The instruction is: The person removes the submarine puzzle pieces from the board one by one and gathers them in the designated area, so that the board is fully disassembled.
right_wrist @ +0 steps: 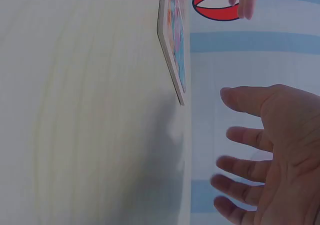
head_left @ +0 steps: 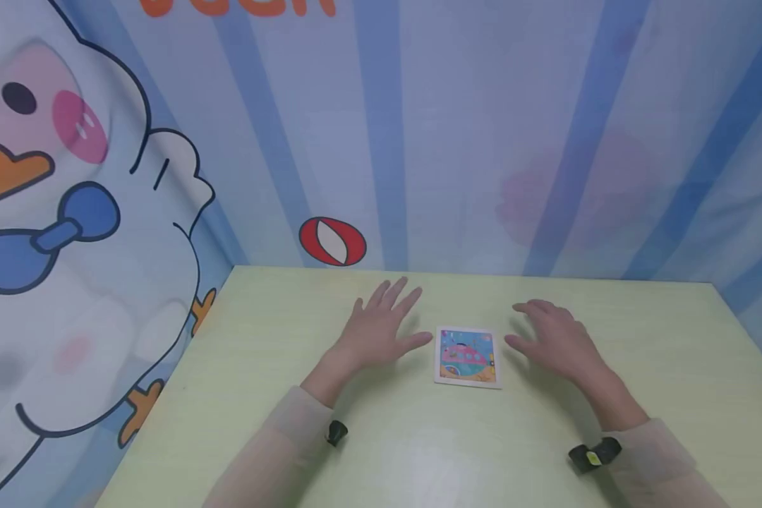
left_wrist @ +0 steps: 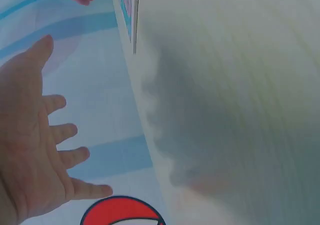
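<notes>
A small square picture board (head_left: 467,357) with a white border lies flat on the pale table, showing a pink submarine on blue water. My left hand (head_left: 381,328) hovers just left of it, fingers spread and thumb pointing toward its edge. To the right of the board, my right hand (head_left: 555,339) hangs over the table with fingers loosely extended. Both hands hold nothing. In the left wrist view the board (left_wrist: 128,12) shows edge-on at the top, beyond the left thumb. The right wrist view catches the board's thin side (right_wrist: 172,45) near the right hand (right_wrist: 285,150).
The pale wood-grain table (head_left: 279,310) runs back to a striped blue backdrop (head_left: 457,141). A large cartoon bird (head_left: 101,317) is printed on the cloth at left, and a red-and-white ball (head_left: 333,241) is printed behind the table's back edge.
</notes>
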`<state>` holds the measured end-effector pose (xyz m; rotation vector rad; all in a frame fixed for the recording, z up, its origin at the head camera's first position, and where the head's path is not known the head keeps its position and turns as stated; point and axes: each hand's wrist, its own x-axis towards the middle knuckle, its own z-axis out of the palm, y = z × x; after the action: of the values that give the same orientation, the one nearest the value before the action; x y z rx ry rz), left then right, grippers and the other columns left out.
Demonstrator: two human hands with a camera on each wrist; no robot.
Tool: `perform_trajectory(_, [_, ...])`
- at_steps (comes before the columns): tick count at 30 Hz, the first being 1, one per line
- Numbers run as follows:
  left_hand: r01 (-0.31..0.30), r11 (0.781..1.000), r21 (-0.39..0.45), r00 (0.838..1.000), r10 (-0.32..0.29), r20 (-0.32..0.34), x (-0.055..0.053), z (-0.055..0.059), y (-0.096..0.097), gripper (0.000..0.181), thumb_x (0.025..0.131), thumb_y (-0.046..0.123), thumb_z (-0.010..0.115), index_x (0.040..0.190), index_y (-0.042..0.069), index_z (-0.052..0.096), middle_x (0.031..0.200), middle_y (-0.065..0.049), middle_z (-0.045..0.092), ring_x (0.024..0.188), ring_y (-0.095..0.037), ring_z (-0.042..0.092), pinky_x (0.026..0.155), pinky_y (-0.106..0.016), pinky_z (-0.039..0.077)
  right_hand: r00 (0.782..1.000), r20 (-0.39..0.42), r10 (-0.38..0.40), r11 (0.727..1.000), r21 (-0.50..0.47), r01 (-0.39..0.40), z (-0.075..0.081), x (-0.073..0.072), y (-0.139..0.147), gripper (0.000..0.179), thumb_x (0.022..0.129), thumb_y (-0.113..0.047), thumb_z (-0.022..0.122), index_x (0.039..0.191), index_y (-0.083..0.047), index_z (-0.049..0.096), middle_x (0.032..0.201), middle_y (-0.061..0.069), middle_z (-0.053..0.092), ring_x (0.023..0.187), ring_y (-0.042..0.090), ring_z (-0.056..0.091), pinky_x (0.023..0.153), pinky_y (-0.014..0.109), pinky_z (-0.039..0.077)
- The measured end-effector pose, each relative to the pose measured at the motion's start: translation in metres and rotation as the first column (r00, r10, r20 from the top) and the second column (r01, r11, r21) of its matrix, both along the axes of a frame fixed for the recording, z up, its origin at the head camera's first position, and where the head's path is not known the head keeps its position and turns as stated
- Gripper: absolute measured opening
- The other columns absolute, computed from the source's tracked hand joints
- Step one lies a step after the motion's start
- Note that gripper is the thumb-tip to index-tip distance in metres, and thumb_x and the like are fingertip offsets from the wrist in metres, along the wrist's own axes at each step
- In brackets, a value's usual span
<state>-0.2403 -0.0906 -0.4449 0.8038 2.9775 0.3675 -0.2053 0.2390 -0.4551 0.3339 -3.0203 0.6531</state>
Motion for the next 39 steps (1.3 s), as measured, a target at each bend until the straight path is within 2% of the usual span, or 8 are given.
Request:
perform_trajectory(3, [0.062,0.998,-0.030,0.998,-0.061,0.015,0.006,-0.005,0.011,0.084,0.098,0.073,0.048,0.167,0.033,0.020,0.174,0.001,0.011,0.158,-0.031,0.013,0.115,-0.071,0.024,0.999,0.049,0.022,0.997,-0.071,-0.019,-0.004,-0.004,-0.005,0.051,0.098,-0.033,0.071,0.137,-0.001,0.064,0.138,0.025,0.060,0.125,0.048,0.056,0.095,0.065,0.047])
perform_trajectory(8, [0.154,0.985,-0.076,0.987,-0.149,0.063,0.016,-0.013,0.029,0.081,0.098,0.071,0.050,0.167,0.037,0.022,0.174,0.002,0.010,0.158,-0.031,0.016,0.114,-0.069,0.029,0.989,0.138,0.049,0.988,-0.149,-0.028,-0.009,-0.008,-0.012,0.042,0.099,-0.025,0.068,0.134,-0.002,0.067,0.126,0.019,0.068,0.112,0.038,0.064,0.087,0.056,0.053])
perform_trajectory(13, [0.218,0.974,-0.068,0.971,-0.209,0.113,0.024,-0.019,0.043,0.081,0.097,0.071,0.054,0.166,0.039,0.025,0.174,0.004,0.012,0.158,-0.030,0.016,0.114,-0.069,0.029,0.986,0.158,0.054,0.985,-0.168,-0.027,-0.012,-0.010,-0.017,0.037,0.098,-0.021,0.067,0.130,-0.002,0.068,0.116,0.015,0.070,0.104,0.033,0.066,0.085,0.053,0.053])
perform_trajectory(19, [0.264,0.962,-0.074,0.956,-0.251,0.152,0.030,-0.024,0.054,0.078,0.096,0.072,0.055,0.163,0.041,0.032,0.173,0.005,0.014,0.158,-0.030,0.014,0.112,-0.072,0.029,0.984,0.156,0.086,0.982,-0.179,-0.057,-0.015,-0.012,-0.021,0.033,0.099,-0.019,0.064,0.127,-0.002,0.070,0.113,0.015,0.071,0.102,0.033,0.067,0.086,0.055,0.053])
perform_trajectory(25, [0.281,0.951,-0.129,0.950,-0.258,0.174,0.034,-0.026,0.067,0.076,0.096,0.073,0.053,0.162,0.042,0.033,0.174,0.003,0.014,0.158,-0.032,0.013,0.110,-0.073,0.029,0.983,0.156,0.098,0.982,-0.173,-0.070,-0.017,-0.013,-0.024,0.031,0.097,-0.017,0.064,0.124,-0.001,0.071,0.109,0.014,0.071,0.098,0.032,0.067,0.083,0.054,0.053])
perform_trajectory(32, [0.290,0.935,-0.203,0.946,-0.248,0.207,0.039,-0.024,0.072,0.077,0.096,0.074,0.052,0.163,0.043,0.031,0.173,0.001,0.015,0.158,-0.033,0.010,0.111,-0.075,0.026,0.982,0.168,0.088,0.986,-0.153,-0.062,-0.017,-0.013,-0.026,0.032,0.097,-0.016,0.064,0.123,-0.001,0.072,0.111,0.016,0.070,0.102,0.033,0.065,0.084,0.054,0.052])
perform_trajectory(39, [0.274,0.937,-0.215,0.951,-0.230,0.209,0.039,-0.027,0.074,0.077,0.095,0.073,0.053,0.163,0.045,0.030,0.174,0.003,0.014,0.159,-0.032,0.009,0.111,-0.074,0.026,0.981,0.182,0.066,0.989,-0.145,-0.039,-0.016,-0.012,-0.028,0.032,0.097,-0.017,0.064,0.124,-0.001,0.072,0.115,0.018,0.069,0.106,0.036,0.064,0.086,0.056,0.052])
